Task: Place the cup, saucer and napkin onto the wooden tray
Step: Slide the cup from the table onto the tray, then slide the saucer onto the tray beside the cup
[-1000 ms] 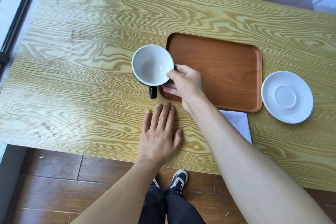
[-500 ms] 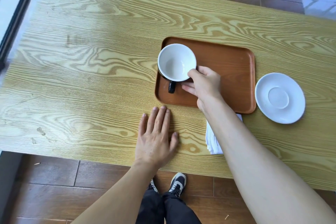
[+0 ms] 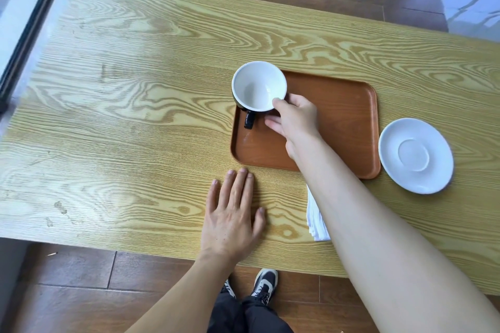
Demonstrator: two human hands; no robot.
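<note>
The cup (image 3: 259, 86), white inside and dark outside, sat at the ten o'clock corner of the wooden tray (image 3: 343, 116), its rim reaching past the tray's far-left corner in this view and its dark handle pointing toward six. Whether its base was fully down on the tray floor could not be told from above. Out at three o'clock, just beside the tray's right edge and on the bare table (image 3: 135, 130), lay the white saucer (image 3: 415, 155). At six o'clock, off the tray's near edge, the folded white napkin (image 3: 315, 219) showed only as a strip, the rest hidden under the forearm.

The risk, as it looked: that cup was tight in the corner, so a base landing on the raised lip could leave it tilted and ready to tip outward onto the table once let go. Releasing before it sat flat would cause just that. A sleeve-less forearm sweeping back could also drag the napkin toward the table edge.

The right hand (image 3: 296, 119) was closed on the cup, thumb pressed on the rim at the cup's four o'clock side, fingers curled beneath against the dark wall. The left hand (image 3: 232, 213) lay flat and spread on the table at the tray's seven o'clock, holding nothing, fingertips near the tray's edge but not touching it.
</note>
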